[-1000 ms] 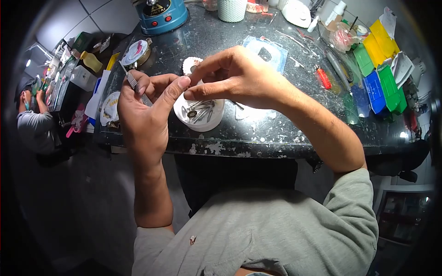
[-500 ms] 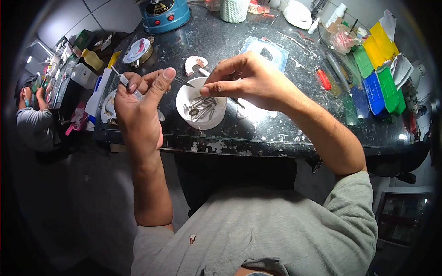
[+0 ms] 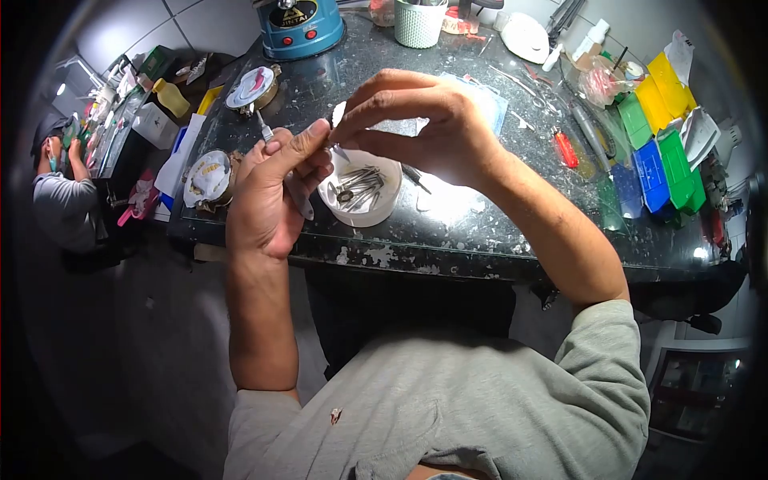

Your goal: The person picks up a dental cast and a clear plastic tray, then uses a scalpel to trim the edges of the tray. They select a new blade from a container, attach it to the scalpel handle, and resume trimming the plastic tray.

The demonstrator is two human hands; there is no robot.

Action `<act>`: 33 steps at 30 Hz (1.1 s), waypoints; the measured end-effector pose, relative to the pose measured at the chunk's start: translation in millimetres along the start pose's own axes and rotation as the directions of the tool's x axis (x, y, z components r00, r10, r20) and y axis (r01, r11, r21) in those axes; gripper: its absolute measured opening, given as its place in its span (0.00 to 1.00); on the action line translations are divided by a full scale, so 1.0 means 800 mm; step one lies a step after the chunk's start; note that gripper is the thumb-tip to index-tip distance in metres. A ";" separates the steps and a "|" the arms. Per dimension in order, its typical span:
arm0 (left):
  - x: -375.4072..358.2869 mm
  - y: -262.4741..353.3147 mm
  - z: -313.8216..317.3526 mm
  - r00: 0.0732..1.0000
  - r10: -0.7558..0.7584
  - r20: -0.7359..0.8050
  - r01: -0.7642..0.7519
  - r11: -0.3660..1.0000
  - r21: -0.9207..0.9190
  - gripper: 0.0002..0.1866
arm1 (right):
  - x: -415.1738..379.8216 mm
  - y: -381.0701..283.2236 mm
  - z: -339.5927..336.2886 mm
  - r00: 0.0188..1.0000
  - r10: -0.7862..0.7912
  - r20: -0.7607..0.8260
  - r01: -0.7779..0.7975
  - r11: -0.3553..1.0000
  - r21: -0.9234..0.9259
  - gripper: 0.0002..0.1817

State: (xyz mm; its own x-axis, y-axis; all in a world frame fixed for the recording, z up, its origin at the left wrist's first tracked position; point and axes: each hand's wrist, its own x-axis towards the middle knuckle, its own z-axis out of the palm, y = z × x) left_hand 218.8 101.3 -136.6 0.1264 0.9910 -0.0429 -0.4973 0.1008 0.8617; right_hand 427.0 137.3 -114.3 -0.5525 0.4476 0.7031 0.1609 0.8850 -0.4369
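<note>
The left hand (image 3: 268, 188) is positioned in the upper left of the frame, palm turned inward and fingers curled. A slim metal tool (image 3: 264, 128) is held in its grip, with the narrow end projecting above the fingers. A flat grey metal end (image 3: 299, 198) is visible below the fingers; whether both ends belong to one tool cannot be told. The tool is apparently stowed in the curled fingers so that the thumb and index finger are left available for fine work.

The right hand (image 3: 456, 124) is arched across the upper centre, its fingertips drawn close together at the left thumb tip. Whether a small part is pinched there cannot be determined, as the contact point is covered by the fingers. The wrist is probably raised so that the meeting point is exposed to the light.

A white bowl (image 3: 358, 216) is placed on the bench (image 3: 488, 232) just below the fingertips. Slender metal shanks (image 3: 366, 184) are contained in it, lying loose. The bowl is presumably set near the front edge for short reach, and its wall prevents the shanks from rolling away.

A dark-tipped pen-like tool (image 3: 416, 178) is laid just to the right of the bowl. Two plaster-topped pieces (image 3: 210, 180) are set at the left of the bench, and a red lighter (image 3: 566, 150) is laid at the right, apparently to leave the centre accessible.
</note>
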 end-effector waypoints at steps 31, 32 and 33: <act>-0.022 -0.049 -0.076 0.904 0.402 -0.145 -0.388 0.915 0.114 0.12 | -0.015 0.022 -0.008 0.948 0.086 0.306 -0.042 0.988 -0.150 0.12; -0.021 -0.050 -0.080 0.894 0.433 -0.112 -0.429 0.901 0.057 0.12 | -0.016 0.027 -0.002 0.932 0.072 0.355 -0.044 0.995 -0.086 0.12; -0.017 -0.049 -0.079 0.893 0.428 -0.137 -0.421 0.904 0.082 0.11 | -0.013 0.028 -0.001 0.885 0.099 0.455 -0.046 0.991 -0.126 0.11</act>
State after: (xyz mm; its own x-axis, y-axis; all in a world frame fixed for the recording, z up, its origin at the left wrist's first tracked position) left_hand 182.5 89.4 -202.0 -0.2178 0.9404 0.2611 -0.4325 -0.3329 0.8379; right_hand 436.8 152.2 -131.4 -0.8450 0.4257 0.3238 0.2882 0.8724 -0.3947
